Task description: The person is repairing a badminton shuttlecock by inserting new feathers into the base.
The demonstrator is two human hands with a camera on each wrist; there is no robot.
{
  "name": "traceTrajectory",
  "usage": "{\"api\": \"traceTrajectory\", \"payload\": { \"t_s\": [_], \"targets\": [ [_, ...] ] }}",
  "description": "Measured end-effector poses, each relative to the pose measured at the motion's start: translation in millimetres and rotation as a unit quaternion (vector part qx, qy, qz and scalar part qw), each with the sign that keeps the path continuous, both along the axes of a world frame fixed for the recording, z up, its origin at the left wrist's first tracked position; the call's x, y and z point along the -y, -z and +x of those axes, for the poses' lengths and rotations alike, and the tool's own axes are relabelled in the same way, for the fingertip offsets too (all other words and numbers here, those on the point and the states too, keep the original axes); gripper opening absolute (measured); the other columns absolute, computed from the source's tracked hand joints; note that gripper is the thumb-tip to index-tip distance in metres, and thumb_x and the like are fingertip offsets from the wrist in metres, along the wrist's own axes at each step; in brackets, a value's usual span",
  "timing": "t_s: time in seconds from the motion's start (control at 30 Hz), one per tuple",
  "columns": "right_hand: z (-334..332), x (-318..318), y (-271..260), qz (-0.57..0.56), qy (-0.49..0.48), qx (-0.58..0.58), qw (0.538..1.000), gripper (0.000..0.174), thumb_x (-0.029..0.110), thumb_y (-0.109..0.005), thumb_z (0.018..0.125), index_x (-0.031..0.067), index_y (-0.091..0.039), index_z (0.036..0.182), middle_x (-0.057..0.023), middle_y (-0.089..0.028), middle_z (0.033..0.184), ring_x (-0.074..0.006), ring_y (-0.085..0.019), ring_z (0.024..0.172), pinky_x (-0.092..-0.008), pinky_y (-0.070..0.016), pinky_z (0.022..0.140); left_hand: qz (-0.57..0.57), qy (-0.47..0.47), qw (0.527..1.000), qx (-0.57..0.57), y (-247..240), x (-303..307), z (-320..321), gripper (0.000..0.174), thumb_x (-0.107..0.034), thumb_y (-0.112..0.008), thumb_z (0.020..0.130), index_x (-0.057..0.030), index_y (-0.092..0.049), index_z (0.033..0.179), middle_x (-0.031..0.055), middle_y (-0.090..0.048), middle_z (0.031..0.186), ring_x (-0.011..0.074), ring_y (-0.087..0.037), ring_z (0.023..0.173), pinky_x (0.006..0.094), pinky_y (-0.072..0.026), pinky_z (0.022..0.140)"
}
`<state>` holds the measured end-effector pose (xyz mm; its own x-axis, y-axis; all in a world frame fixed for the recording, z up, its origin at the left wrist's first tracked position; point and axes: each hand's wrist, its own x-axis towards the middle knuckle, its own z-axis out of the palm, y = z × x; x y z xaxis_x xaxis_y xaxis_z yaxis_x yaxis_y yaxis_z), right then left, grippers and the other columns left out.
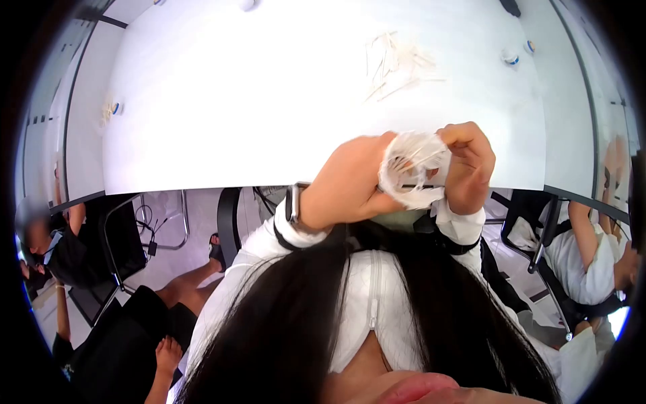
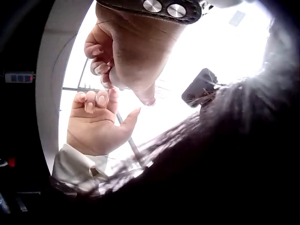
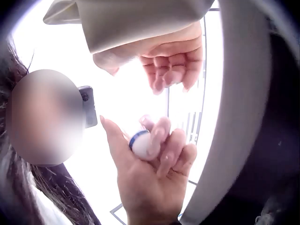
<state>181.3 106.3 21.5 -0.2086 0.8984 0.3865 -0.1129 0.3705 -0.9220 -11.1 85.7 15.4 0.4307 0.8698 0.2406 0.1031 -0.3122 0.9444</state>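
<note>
My left hand (image 1: pixel 350 178) grips a small round container (image 1: pixel 397 168) with thin pale sticks inside and translucent white material around its rim. In the right wrist view, the left hand (image 3: pixel 152 180) curls its fingers around the container's white base (image 3: pixel 143 147), which has a blue band. My right hand (image 1: pixel 470 168) is at the container's right side, fingers loosely bent near the rim; contact is unclear. Its thumb stands apart from the fingers of the right hand (image 2: pixel 96 122) in the left wrist view. Nothing shows in the right hand (image 3: pixel 171 58).
Thin pale sticks (image 1: pixel 404 64) lie scattered on the white table (image 1: pixel 235 121) beyond my hands. Small blue-banded containers stand at the left (image 1: pixel 116 108) and right (image 1: pixel 511 59). People sit beside the table at both sides, with chairs (image 1: pixel 124 236) and cables near its front edge.
</note>
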Motion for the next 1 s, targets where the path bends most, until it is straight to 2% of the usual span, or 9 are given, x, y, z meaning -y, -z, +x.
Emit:
{"api": "traceTrajectory", "payload": {
  "t_s": [0.03, 0.13, 0.27, 0.4, 0.5, 0.6, 0.8, 0.93, 1.0],
  "targets": [
    [-0.3, -3.2, -8.0, 0.0, 0.01, 0.017, 1.0, 0.056, 0.048, -0.04, 0.099, -0.0048, -0.058, 0.097, -0.008, -0.056, 0.069, -0.0136, -0.054, 0.058, -0.0251, -0.0422, 0.057, 0.03, -0.004, 0.999, 0.045, 1.7, 1.8, -2.9, 0.052, -0.019, -0.086, 0.072, -0.0009, -0.059, 0.114, 0.0061, -0.065, 0.094, 0.0133, -0.06, 0.077, 0.027, -0.0474, 0.066],
    [-20.5, -14.9, -52.6, -0.056, 0.027, 0.173, 0.983, 0.037, 0.035, -0.06, 0.093, -0.002, -0.061, 0.1, -0.0073, -0.061, 0.074, -0.0179, -0.059, 0.063, -0.0293, -0.0471, 0.061, 0.067, -0.041, 0.987, 0.137, 5.4, 10.1, -20.4, 0.056, -0.037, -0.081, 0.077, 0.0003, -0.054, 0.11, 0.0059, -0.061, 0.086, 0.0098, -0.053, 0.065, 0.0241, -0.0409, 0.055],
    [-56.4, -40.3, -79.6, 0.181, -0.019, 0.452, 0.873, 0.04, 0.028, -0.07, 0.086, 0.0059, -0.061, 0.117, -0.0166, -0.064, 0.113, -0.0317, -0.062, 0.102, -0.0368, -0.0503, 0.086, 0.112, -0.238, 0.959, 0.108, 14.6, 24.1, -37.8, 0.068, -0.071, -0.05, 0.087, -0.0034, -0.046, 0.091, 0.008, -0.052, 0.075, 0.0092, -0.041, 0.05, 0.0215, -0.0303, 0.045],
    [-124.5, -112.2, -73.4, 0.202, -0.048, 0.601, 0.772, 0.056, 0.044, -0.067, 0.083, 0.014, -0.056, 0.129, -0.0225, -0.043, 0.145, -0.0393, -0.047, 0.128, -0.0457, -0.041, 0.105, 0.124, -0.274, 0.948, 0.107, -0.8, 21.9, -54.4, 0.066, -0.07, -0.048, 0.089, -0.0046, -0.041, 0.095, 0.0095, -0.05, 0.074, 0.0078, -0.038, 0.048, 0.021, -0.0299, 0.042],
    [-183.7, -178.0, -8.8, 0.363, 0.179, 0.615, 0.676, 0.05, 0.034, -0.072, 0.081, 0.0089, -0.061, 0.123, -0.0162, -0.057, 0.131, -0.0304, -0.059, 0.115, -0.0414, -0.0513, 0.091, 0.149, -0.273, 0.944, 0.11, -3.6, 21.1, -60.5, 0.064, -0.068, -0.046, 0.091, -0.0048, -0.04, 0.098, 0.0098, -0.049, 0.073, 0.0071, -0.037, 0.047, 0.0205, -0.0291, 0.041],
    [-214.1, -218.2, -25.1, 0.326, 0.051, 0.712, 0.621, 0.064, 0.027, -0.047, 0.099, 0.0183, -0.019, 0.155, -0.0238, -0.013, 0.159, -0.0413, -0.031, 0.141, -0.0509, -0.0299, 0.112, 0.161, -0.273, 0.942, 0.109, -7.6, 23.7, -62.8, 0.062, -0.067, -0.045, 0.092, -0.0049, -0.041, 0.099, 0.0101, -0.05, 0.073, 0.0071, -0.037, 0.046, 0.0203, -0.0292, 0.041],
    [-241.4, -276.5, -7.3, 0.422, -0.009, 0.701, 0.575, 0.036, 0.023, -0.053, 0.093, 0.0165, -0.059, 0.128, -0.0126, -0.049, 0.142, -0.032, -0.038, 0.138, -0.0487, -0.035, 0.109, 0.185, -0.298, 0.932, 0.093, -5.3, 25.6, -73.0, 0.061, -0.066, -0.043, 0.093, -0.0053, -0.041, 0.099, 0.0101, -0.05, 0.073, 0.007, -0.035, 0.045, 0.0208, -0.0261, 0.04],
    [-214.0, -255.8, -37.4, 0.32, 0.014, 0.608, 0.726, 0.02, 0.022, -0.054, 0.092, 0.0159, -0.069, 0.104, -0.0082, -0.062, 0.12, -0.0269, -0.055, 0.118, -0.0475, -0.0394, 0.103, 0.141, -0.297, 0.932, 0.156, -3.2, 28.1, -75.3, 0.061, -0.062, -0.055, 0.09, -0.0016, -0.047, 0.093, 0.0103, -0.053, 0.08, 0.0098, -0.045, 0.056, 0.0229, -0.0322, 0.048],
    [-170.3, -227.2, -71.5, 0.388, 0.105, 0.545, 0.736, 0.016, 0.022, -0.056, 0.09, 0.0121, -0.067, 0.097, -0.0137, -0.066, 0.099, -0.0312, -0.063, 0.098, -0.0436, -0.0483, 0.087, 0.15, -0.29, 0.933, 0.154, -3.9, 25.7, -74.2, 0.061, -0.063, -0.054, 0.09, -0.0025, -0.046, 0.093, 0.0106, -0.053, 0.078, 0.0093, -0.043, 0.053, 0.0223, -0.0311, 0.045]
  ]
}}
